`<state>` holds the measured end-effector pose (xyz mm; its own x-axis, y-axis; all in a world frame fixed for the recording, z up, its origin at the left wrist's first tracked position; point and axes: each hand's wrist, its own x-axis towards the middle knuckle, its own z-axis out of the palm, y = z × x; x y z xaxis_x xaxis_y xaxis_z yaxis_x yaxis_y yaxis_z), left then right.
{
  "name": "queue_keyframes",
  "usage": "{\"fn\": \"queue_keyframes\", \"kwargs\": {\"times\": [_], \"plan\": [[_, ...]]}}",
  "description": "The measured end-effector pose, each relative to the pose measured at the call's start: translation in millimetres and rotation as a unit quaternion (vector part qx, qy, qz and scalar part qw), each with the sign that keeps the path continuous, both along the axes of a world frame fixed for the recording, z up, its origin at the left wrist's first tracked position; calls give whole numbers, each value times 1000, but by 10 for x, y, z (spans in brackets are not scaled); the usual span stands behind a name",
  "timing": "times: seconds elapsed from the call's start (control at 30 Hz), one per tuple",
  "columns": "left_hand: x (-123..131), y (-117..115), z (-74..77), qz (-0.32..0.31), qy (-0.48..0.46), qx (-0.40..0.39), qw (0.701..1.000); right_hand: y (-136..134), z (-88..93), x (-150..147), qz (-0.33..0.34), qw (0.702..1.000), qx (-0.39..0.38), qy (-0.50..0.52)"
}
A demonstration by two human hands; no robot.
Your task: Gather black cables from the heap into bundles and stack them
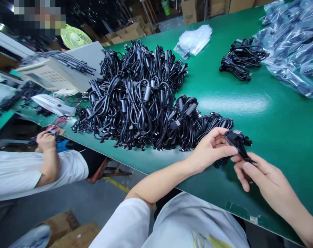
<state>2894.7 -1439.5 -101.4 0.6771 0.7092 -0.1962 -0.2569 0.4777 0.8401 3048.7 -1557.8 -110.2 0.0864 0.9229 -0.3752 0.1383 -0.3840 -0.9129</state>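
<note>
My left hand reaches in from the lower left and grips a bundled black cable by its moulded connector end. My right hand comes from the lower right, its fingers pressing the same cable from below. Just behind my left hand, a large heap of coiled black cables lies on the green work mat. A smaller bunch of black cables sits farther along the mat.
Clear plastic bags of cables are piled at the far right, with a white plastic bag nearby. Across the bench, a co-worker's hand works near red wires. A white machine, a fan and cardboard boxes stand beyond.
</note>
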Motion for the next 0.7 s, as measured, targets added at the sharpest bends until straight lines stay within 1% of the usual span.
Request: {"fn": "queue_keyframes", "kwargs": {"times": [0.07, 0.1, 0.17, 0.27, 0.4, 0.53, 0.6, 0.7], "plan": [[2, -5, 12, 4, 0, -13, 1000, 25, 18, -2, 5, 987, -41, 154], [3, -4, 16, 8, -1, -23, 1000, 37, 27, -5, 1, 977, -58, 207], [2, 3, 16, 11, -6, -37, 999, 55, 39, -13, -13, 962, -80, 261], [-4, 16, 8, 13, -13, -45, 999, 59, 41, -21, -27, 957, -89, 274], [-12, 26, 14, 9, -18, -48, 999, 43, 26, -13, -22, 956, -92, 277], [-21, 32, 33, 6, -13, -49, 999, 51, 2, 17, -15, 965, -60, 254], [-25, 28, 38, -9, -10, -39, 999, 66, -10, 36, -17, 971, -43, 233], [-23, 13, 32, -23, 0, -24, 999, 87, -9, 50, -21, 969, -50, 241]]}}
